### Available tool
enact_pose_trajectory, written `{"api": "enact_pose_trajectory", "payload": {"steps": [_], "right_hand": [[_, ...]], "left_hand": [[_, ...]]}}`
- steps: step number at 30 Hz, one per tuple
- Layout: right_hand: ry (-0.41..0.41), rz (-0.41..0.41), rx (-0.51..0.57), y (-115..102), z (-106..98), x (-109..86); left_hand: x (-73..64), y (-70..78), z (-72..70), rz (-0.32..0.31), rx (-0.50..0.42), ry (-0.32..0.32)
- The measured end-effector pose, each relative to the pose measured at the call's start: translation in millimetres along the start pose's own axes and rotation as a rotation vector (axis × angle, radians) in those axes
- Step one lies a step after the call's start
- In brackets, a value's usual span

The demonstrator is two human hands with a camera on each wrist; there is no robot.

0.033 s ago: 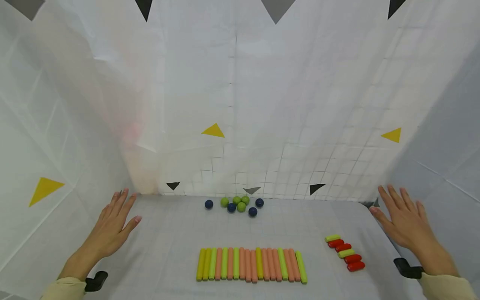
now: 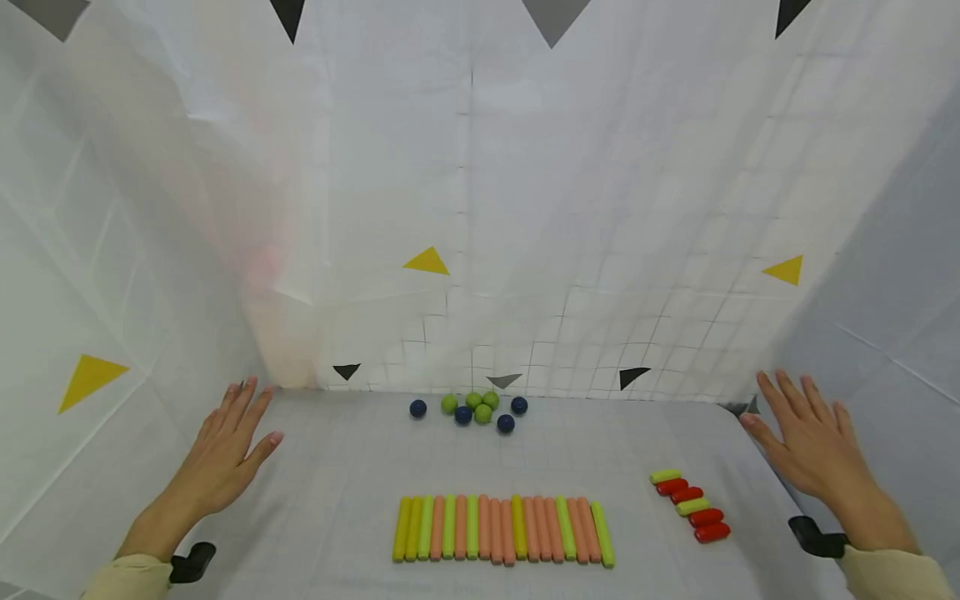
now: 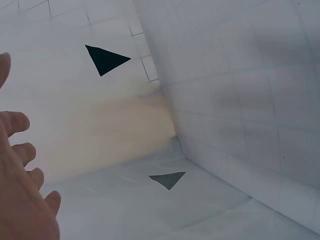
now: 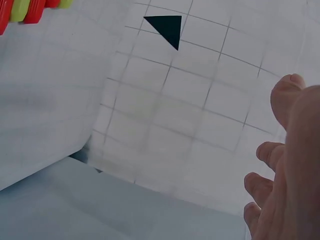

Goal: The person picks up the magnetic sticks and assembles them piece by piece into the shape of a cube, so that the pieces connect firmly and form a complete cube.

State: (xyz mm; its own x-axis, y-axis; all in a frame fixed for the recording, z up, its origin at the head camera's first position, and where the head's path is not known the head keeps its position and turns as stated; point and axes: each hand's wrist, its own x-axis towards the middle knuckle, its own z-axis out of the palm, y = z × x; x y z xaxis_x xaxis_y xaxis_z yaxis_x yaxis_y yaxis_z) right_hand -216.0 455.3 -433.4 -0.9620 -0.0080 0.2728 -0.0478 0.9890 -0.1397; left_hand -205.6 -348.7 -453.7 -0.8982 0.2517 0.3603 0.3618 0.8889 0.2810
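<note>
Both hands are held apart at the sides with fingers extended and nothing in them. My left hand (image 2: 225, 458) is over the left edge of the white surface; its fingers (image 3: 22, 152) show at the left of the left wrist view. My right hand (image 2: 813, 446) is over the right edge, nearest to a slanted line of short red (image 2: 707, 517) and lime pieces (image 2: 692, 506). Front and centre lies a side-by-side row of slim sticks in orange (image 2: 497, 530), lime (image 2: 425, 527) and yellow (image 2: 519, 527). Behind them sit small green balls (image 2: 483, 413) and dark blue balls (image 2: 506, 423).
The white surface (image 2: 330, 483) meets a white back sheet (image 2: 480, 208) with a faint grid and coloured triangles. White side sheets stand at left (image 2: 67, 275) and right (image 2: 900, 333). Black straps (image 2: 192, 562) are on both wrists.
</note>
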Motion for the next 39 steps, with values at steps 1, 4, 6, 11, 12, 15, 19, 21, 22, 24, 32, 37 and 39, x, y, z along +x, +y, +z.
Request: {"api": "enact_pose_trajectory", "payload": {"steps": [1,4,6,11,12,15,19,21,22,24,32,37,39], "right_hand": [[-0.002,0.001,0.001,0.5,0.4,-0.3],[-0.007,0.001,0.005,2.2,1.6,-1.5],[-0.009,-0.002,0.012,3.1,2.6,-2.6],[-0.022,-0.013,0.011,2.3,5.1,-4.2],[-0.025,-0.015,0.01,1.8,5.7,-4.3],[-0.03,-0.021,0.011,0.2,7.5,-4.3],[-0.035,-0.029,0.01,-3.1,9.8,-3.7],[-0.026,-0.047,0.01,-6.6,12.2,-2.0],[-0.021,-0.059,0.013,-9.1,14.1,-1.0],[-0.007,-0.093,0.027,-16.4,19.7,1.6],[-0.04,-0.173,0.15,-69.2,54.2,14.4],[-0.039,-0.211,0.329,-110.8,86.3,26.6],[-0.047,-0.22,0.417,-129.0,100.7,32.2]], "left_hand": [[-0.2,0.1,-0.3,-0.002,-0.002,-0.001],[-1.7,0.3,0.1,-0.008,-0.011,-0.006],[-2.9,0.7,0.6,-0.016,-0.019,-0.011],[-7.0,0.8,3.7,-0.032,-0.031,-0.028],[-7.7,0.7,4.3,-0.034,-0.033,-0.032],[-8.5,0.6,4.9,-0.039,-0.038,-0.039],[-7.1,1.2,6.1,-0.039,-0.046,-0.055],[-6.2,2.6,8.0,-0.043,-0.051,-0.062],[-6.0,3.7,9.7,-0.048,-0.05,-0.067],[-6.2,7.2,14.6,-0.061,-0.039,-0.077],[-9.8,33.2,56.3,-0.162,-0.077,-0.195],[-12.1,67.5,93.9,-0.323,-0.251,-0.295],[-15.6,83.5,109.7,-0.358,-0.32,-0.314]]}}
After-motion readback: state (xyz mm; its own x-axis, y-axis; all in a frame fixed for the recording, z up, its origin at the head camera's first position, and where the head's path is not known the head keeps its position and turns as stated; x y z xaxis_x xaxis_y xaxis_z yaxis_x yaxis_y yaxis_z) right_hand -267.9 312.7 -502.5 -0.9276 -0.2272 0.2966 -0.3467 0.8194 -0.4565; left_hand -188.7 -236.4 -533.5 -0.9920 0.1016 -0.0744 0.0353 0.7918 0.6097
